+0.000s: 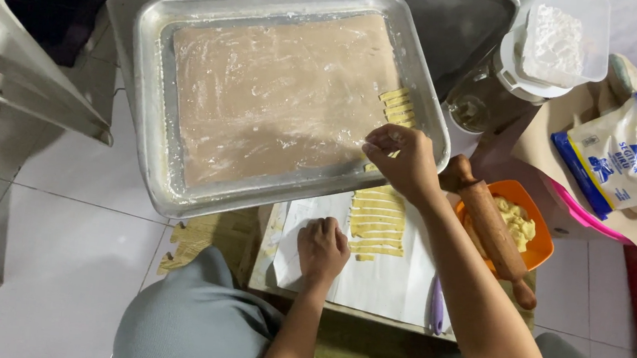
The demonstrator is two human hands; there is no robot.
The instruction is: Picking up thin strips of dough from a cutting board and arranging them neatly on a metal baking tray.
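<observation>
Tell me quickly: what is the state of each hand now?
Left hand: closed loosely, resting on the white sheet, holding nothing.
Right hand: fingers pinched on a dough strip at the tray edge.

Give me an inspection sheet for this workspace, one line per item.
Surface: low wooden board on a white tiled floor, covered with white paper.
Job's things: metal baking tray lined with floured brown paper; yellow dough strips at its right edge, more cut strips on the white paper.
Clutter: rolling pin, orange bowl of dough, flour bag, plastic container of white powder.
Hands: right hand pinching a strip at the tray's rim; left hand resting on the paper.
Cables: nothing seen.
Surroundings: white plastic chair at left.
</observation>
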